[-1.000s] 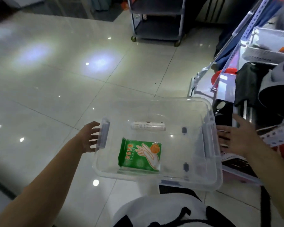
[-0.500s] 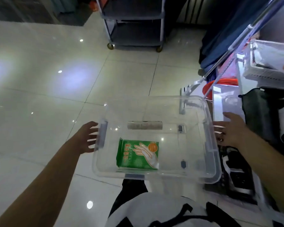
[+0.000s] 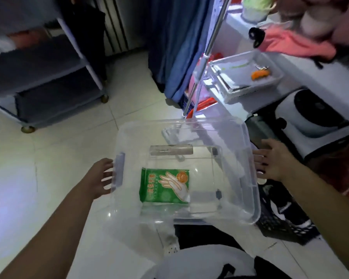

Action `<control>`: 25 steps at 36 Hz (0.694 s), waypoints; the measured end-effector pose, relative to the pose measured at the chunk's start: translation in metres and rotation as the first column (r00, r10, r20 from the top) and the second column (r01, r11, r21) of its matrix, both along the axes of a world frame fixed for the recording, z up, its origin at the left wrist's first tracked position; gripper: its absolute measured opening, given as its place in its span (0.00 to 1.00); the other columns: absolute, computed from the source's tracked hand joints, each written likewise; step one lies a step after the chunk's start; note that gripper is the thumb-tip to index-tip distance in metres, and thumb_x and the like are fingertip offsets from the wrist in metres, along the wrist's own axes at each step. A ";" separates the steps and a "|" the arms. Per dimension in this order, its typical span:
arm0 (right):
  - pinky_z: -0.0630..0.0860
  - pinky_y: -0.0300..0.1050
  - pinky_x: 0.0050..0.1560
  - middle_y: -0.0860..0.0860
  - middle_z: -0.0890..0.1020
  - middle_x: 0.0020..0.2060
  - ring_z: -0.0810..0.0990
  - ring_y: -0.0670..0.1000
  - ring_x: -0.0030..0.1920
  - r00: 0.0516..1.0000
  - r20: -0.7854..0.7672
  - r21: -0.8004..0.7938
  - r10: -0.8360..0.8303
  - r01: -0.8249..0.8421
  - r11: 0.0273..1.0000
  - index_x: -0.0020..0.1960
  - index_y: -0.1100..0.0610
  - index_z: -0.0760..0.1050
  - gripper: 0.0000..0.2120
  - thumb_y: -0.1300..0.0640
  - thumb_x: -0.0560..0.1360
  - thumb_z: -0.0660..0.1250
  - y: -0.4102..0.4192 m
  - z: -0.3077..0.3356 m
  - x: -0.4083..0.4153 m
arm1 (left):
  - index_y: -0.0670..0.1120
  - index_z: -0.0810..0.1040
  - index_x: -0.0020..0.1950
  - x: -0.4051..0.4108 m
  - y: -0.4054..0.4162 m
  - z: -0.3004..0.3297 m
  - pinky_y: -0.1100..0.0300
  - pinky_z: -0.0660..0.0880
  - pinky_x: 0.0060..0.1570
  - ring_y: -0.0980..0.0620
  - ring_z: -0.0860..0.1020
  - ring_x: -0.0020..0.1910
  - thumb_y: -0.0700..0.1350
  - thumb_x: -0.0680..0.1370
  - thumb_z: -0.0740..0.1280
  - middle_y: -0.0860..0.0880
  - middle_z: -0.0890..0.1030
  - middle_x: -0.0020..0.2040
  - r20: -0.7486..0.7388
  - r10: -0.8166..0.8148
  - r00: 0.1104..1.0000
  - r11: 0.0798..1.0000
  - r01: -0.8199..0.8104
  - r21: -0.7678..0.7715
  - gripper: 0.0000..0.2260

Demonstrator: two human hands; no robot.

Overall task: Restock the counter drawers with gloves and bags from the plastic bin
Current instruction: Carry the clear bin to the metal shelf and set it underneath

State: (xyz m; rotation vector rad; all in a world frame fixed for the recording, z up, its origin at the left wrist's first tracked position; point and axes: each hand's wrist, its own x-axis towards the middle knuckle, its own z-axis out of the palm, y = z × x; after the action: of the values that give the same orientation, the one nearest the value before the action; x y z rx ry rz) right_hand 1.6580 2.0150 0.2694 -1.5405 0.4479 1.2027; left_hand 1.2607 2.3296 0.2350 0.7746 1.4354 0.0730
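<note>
Your L hand (image 3: 100, 178) & R hand (image 3: 270, 161), fingers spread flat, press clear bin (image 3: 248, 158) sides; inside: green glove pack (image 3: 165, 185), roll (image 3: 170, 150)

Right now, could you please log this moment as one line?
hands: left and right carry clear bin | inside: green glove pack, roll | over tiled floor
</note>
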 end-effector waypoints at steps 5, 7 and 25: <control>0.70 0.53 0.63 0.52 0.79 0.61 0.78 0.57 0.59 0.987 -0.035 -0.044 -0.155 0.153 0.987 0.56 0.62 0.79 0.28 0.37 0.76 0.60 0.011 -0.034 0.026 | 0.50 0.81 0.47 0.078 0.072 -0.013 0.51 0.73 0.46 0.46 0.76 0.44 0.54 0.74 0.65 0.47 0.77 0.45 -0.031 -0.175 0.984 0.985 0.175 0.003 0.10; 0.69 0.55 0.65 0.57 0.79 0.61 0.77 0.58 0.58 0.976 -0.046 -0.073 -0.213 0.210 0.975 0.59 0.62 0.78 0.31 0.35 0.75 0.61 0.014 -0.049 0.032 | 0.51 0.81 0.47 0.110 0.093 -0.019 0.52 0.73 0.44 0.46 0.75 0.42 0.54 0.74 0.65 0.47 0.76 0.43 -0.054 -0.240 0.969 0.971 0.240 -0.005 0.10; 0.76 0.53 0.53 0.57 0.82 0.56 0.79 0.59 0.57 0.697 -0.025 -0.247 -0.716 0.690 0.681 0.61 0.60 0.78 0.35 0.30 0.74 0.61 0.028 -0.103 -0.035 | 0.52 0.79 0.47 0.278 0.191 -0.102 0.53 0.71 0.43 0.48 0.75 0.43 0.49 0.77 0.62 0.48 0.77 0.44 -0.030 -0.726 0.687 0.685 0.718 -0.123 0.07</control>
State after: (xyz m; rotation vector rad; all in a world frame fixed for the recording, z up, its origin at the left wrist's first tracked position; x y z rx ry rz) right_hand 1.6230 2.0428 0.1665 -1.2698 1.1773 0.6335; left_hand 1.5389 2.5201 0.1332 1.2250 1.0952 -0.6520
